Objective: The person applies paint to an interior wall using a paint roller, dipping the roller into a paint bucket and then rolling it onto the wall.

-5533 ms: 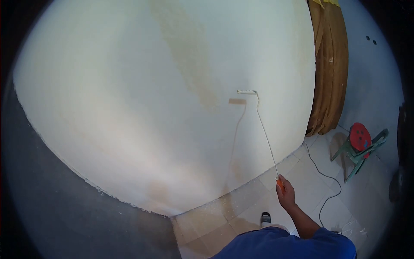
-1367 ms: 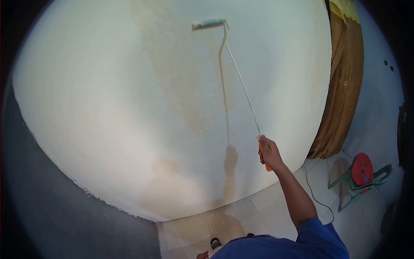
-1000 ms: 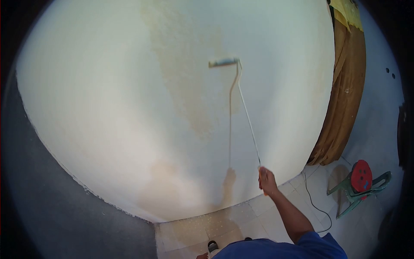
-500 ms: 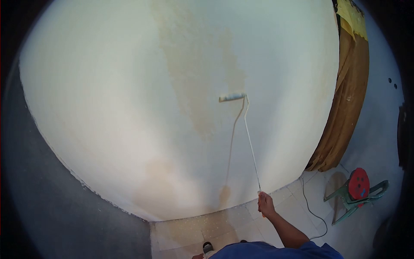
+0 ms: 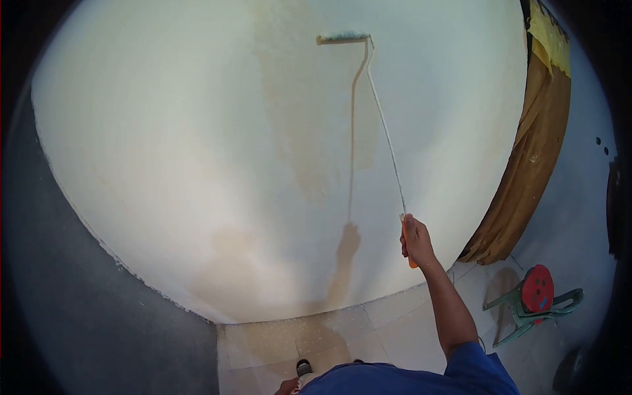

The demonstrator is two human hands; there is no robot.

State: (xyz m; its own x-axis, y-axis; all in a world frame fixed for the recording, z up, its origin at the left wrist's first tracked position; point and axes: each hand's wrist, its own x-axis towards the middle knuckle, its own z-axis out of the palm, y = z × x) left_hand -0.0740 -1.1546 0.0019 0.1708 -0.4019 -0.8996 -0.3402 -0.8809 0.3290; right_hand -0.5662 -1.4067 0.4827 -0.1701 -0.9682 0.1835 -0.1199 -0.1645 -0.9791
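Note:
My right hand (image 5: 416, 240) is closed around the orange handle of a long-framed paint roller (image 5: 388, 138). High on the pale wall (image 5: 164, 151), the roller's sleeve (image 5: 343, 37) lies against or very near the surface; exact contact is hard to judge. Beside and below the sleeve run beige, wet-looking patches (image 5: 303, 151). Only a bit of my left hand (image 5: 287, 387) shows at the bottom edge, low by my body, with its fingers not visible.
To the right, brown paper (image 5: 536, 138) with a yellow piece on top covers an upright strip. A green chair (image 5: 520, 316) with a red round piece stands on the tiled floor (image 5: 263, 342). A dark grey wall (image 5: 99, 309) borders the left.
My right hand has risen with the paint roller, and the sleeve has travelled up the wall. A beige patch now reaches lower beneath it. The view has shifted slightly.

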